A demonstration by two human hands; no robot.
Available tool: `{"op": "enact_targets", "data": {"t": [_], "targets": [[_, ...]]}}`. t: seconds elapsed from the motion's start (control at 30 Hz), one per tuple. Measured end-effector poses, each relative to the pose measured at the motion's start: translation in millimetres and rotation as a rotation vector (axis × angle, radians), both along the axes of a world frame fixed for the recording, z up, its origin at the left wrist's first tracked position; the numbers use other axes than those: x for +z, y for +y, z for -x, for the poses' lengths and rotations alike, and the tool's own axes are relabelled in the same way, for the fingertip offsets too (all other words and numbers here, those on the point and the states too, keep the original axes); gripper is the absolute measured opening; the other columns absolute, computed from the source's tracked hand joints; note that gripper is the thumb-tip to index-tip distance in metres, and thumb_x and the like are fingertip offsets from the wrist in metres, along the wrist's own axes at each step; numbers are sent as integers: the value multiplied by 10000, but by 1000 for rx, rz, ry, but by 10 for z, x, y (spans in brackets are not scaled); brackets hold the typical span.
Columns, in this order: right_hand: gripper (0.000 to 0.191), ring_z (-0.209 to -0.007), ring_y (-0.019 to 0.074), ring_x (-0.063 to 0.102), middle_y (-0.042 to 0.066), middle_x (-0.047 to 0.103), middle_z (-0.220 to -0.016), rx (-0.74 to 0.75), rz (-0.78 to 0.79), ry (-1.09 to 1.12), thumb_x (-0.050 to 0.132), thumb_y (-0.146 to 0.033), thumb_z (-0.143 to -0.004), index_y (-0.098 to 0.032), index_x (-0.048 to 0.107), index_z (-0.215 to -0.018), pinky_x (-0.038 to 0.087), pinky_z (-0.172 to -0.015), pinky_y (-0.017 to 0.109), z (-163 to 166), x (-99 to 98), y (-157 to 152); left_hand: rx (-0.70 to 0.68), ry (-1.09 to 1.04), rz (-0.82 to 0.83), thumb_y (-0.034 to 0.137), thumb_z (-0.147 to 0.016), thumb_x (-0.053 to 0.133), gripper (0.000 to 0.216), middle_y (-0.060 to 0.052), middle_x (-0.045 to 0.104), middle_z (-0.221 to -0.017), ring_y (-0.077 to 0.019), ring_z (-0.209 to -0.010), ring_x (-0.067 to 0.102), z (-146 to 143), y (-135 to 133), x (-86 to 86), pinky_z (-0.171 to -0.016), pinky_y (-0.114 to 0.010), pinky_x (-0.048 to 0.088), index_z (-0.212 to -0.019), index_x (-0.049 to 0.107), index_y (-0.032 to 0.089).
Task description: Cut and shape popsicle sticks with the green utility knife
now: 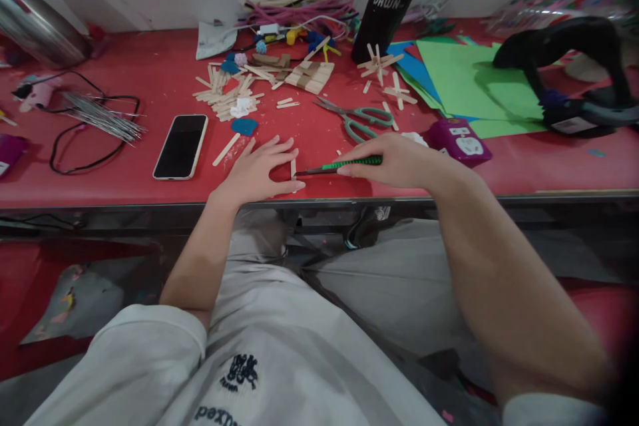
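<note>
My left hand (259, 170) lies flat on the red table (150, 80), its fingertips pressing on a short wooden stick piece (293, 170) near the front edge. In my right hand (397, 161) I grip a green-handled craft knife (349, 164), whose dark blade tip touches that stick piece. The two hands are a few centimetres apart, close to the table's front edge.
A phone (180, 146) lies left of my left hand. Behind are loose wooden sticks (227, 92), green scissors (362, 120), a stick panel (310, 75), a black bottle (392, 0), green paper sheets (469, 83), a purple box (460, 140), a black glue gun (569, 73) and cables (84, 140).
</note>
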State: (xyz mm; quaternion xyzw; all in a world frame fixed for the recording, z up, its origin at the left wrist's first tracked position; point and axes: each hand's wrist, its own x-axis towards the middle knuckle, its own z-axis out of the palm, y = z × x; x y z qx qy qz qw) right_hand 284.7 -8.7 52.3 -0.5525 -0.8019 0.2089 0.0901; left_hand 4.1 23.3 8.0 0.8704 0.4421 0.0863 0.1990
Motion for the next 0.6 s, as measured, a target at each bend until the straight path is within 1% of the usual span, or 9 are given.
{"op": "enact_targets", "data": {"t": [0.1, 0.23, 0.37, 0.6], "targets": [[314, -967, 241, 737, -29, 799, -1083, 11, -8, 15, 621, -548, -908, -378, 803, -1098, 577, -877, 352, 3, -4, 2, -3, -1, 3, 739, -847, 607, 770, 13, 397, -1633, -297, -1563, 269, -2, 1, 2, -1300, -561, 69, -1485, 526, 315], [314, -1024, 252, 731, -37, 788, -1132, 11, 3, 9, 627, -543, -900, -381, 798, -1108, 581, -889, 361, -7, -11, 2, 5, 1, 14, 729, -856, 603, 760, 9, 401, -1631, -290, -1564, 268, -9, -5, 25, -1301, -559, 60, -1490, 518, 317], [316, -1025, 248, 731, -34, 788, -1130, -2, -6, 3, 623, -550, -900, -386, 798, -1104, 583, -875, 352, -19, -11, -1, 3, 0, 21, 729, -856, 605, 755, 11, 388, -1637, -281, -1566, 263, -11, -12, 36, -1302, -555, 63, -1482, 528, 315], [303, -996, 240, 734, -37, 795, -1101, -9, -16, -6, 624, -542, -902, -391, 798, -1099, 576, -865, 348, -26, -17, 6, 6, -1, 9, 736, -846, 616, 759, 16, 404, -1628, -276, -1564, 271, -5, -10, 7, -1302, -549, 66, -1483, 523, 334]]}}
